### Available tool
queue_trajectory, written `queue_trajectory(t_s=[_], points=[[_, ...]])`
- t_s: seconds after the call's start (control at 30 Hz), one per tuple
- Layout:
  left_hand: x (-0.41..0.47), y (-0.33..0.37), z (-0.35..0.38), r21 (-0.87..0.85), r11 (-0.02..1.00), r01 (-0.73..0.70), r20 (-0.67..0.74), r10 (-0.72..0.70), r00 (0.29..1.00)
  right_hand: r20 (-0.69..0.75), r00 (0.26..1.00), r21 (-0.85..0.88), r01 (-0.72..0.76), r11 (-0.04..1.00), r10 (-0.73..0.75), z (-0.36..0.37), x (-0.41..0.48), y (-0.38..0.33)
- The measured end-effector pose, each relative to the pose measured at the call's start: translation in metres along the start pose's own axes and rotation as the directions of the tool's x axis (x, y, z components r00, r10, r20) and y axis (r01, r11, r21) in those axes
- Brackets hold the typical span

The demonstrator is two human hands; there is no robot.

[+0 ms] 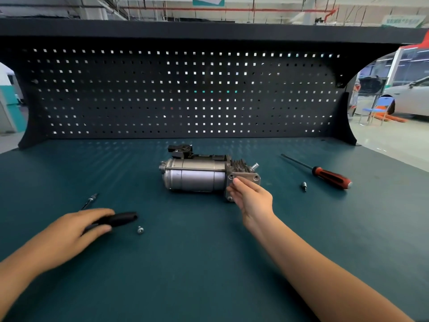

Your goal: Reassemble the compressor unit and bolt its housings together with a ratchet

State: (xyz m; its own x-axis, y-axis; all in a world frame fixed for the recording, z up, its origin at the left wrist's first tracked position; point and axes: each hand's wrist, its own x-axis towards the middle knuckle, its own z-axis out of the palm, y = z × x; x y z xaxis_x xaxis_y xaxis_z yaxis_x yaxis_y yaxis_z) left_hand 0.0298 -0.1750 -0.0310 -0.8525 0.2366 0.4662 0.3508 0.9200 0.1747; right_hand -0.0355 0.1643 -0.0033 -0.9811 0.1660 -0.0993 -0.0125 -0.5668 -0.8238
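The compressor unit (pixel 197 175) lies on its side in the middle of the green bench, silver cylinders to the left, finned head and square end plate (pixel 247 176) to the right. My right hand (pixel 251 197) rests against that end plate, fingertips at its upper left corner. My left hand (pixel 76 228) lies over the black ratchet handle (pixel 121 218) at the left; the ratchet's metal end (pixel 89 201) pokes out beyond the hand. A loose bolt (pixel 140 229) sits just right of the handle.
A red and black screwdriver (pixel 325 174) lies at the right with a small socket bit (pixel 304 186) near it. A black pegboard (pixel 185 94) closes the back of the bench (pixel 197 263).
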Motion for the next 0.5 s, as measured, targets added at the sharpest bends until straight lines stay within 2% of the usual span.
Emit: queue_trajectory(t_s=[0.07, 0.13, 0.23, 0.33, 0.43, 0.5], points=[[0.002, -0.001, 0.000, -0.108, 0.994, 0.033, -0.152, -0.049, 0.987, -0.012, 1.000, -0.027, 0.023, 0.999, -0.023, 0.002, 0.003, 0.002], [0.004, -0.003, -0.001, -0.348, 0.934, 0.087, -0.284, -0.193, 0.939, -0.025, 0.999, -0.079, 0.029, 0.996, -0.031, 0.004, 0.005, 0.004], [0.003, -0.006, 0.003, -0.470, 0.878, 0.090, -0.420, -0.312, 0.852, -0.048, 0.998, -0.147, 0.042, 0.988, -0.049, 0.005, 0.008, 0.007], [0.005, 0.006, 0.001, -0.557, 0.821, 0.123, -0.433, -0.414, 0.801, -0.073, 0.993, -0.150, 0.082, 0.985, -0.094, 0.005, 0.009, 0.008], [0.011, 0.024, -0.007, -0.703, 0.709, 0.054, -0.429, -0.484, 0.762, -0.076, 0.989, -0.176, 0.112, 0.978, -0.127, 0.004, 0.012, 0.007], [0.014, 0.033, -0.011, -0.808, 0.589, 0.023, -0.386, -0.559, 0.734, -0.069, 0.988, -0.226, 0.123, 0.966, -0.141, 0.006, 0.014, 0.007]])
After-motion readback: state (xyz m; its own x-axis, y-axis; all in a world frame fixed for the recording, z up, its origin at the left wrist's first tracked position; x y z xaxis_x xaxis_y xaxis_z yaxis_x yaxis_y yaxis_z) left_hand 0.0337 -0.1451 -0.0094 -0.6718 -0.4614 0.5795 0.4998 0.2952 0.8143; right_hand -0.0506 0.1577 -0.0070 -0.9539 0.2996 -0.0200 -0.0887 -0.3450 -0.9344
